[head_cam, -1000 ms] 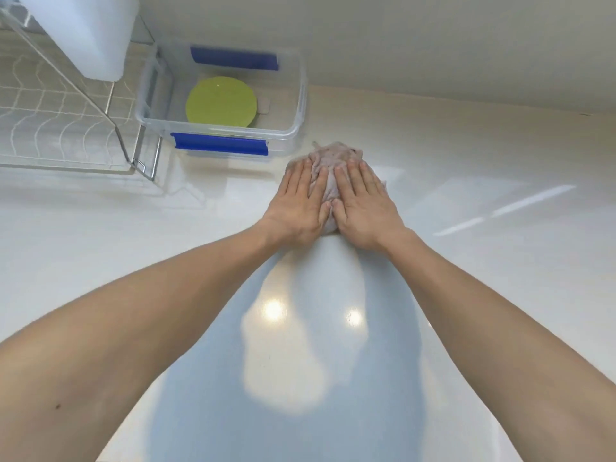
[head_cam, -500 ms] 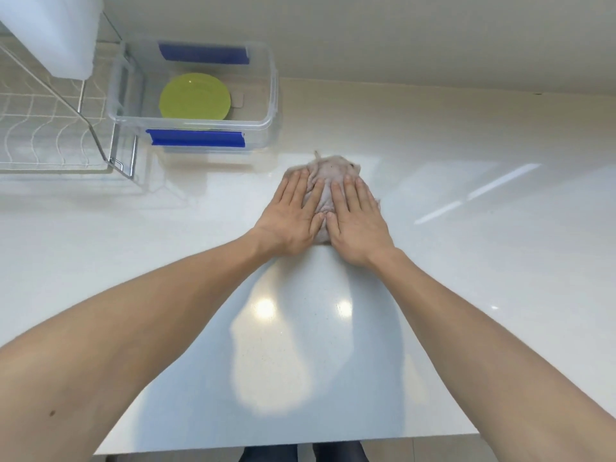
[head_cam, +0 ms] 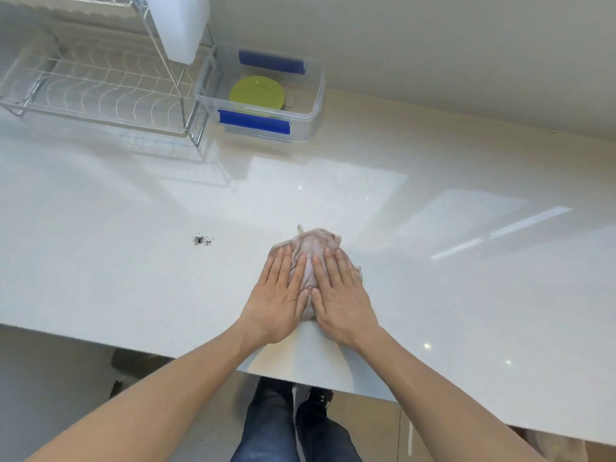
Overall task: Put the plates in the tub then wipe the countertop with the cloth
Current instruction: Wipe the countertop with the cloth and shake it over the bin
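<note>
A crumpled pale pink cloth (head_cam: pixel 313 245) lies on the glossy white countertop (head_cam: pixel 450 288), not far from its front edge. My left hand (head_cam: pixel 280 295) and my right hand (head_cam: pixel 340 291) press flat on the cloth side by side, fingers straight, thumbs meeting over it. A green plate (head_cam: pixel 257 93) lies inside the clear plastic tub (head_cam: pixel 316 101) with blue clips, at the back of the counter against the wall. A small patch of dark crumbs (head_cam: pixel 202 240) sits on the counter to the left of the cloth.
A wire dish rack (head_cam: pixel 96 91) stands at the back left beside the tub, with a white container (head_cam: pixel 180 25) on its upper part. The counter's front edge (head_cam: pixel 133 345) runs below my wrists; legs and floor show beneath it.
Both hands have dragged the cloth back from near the tub toward the counter's front edge. The dark crumbs and the front edge have come into view.
</note>
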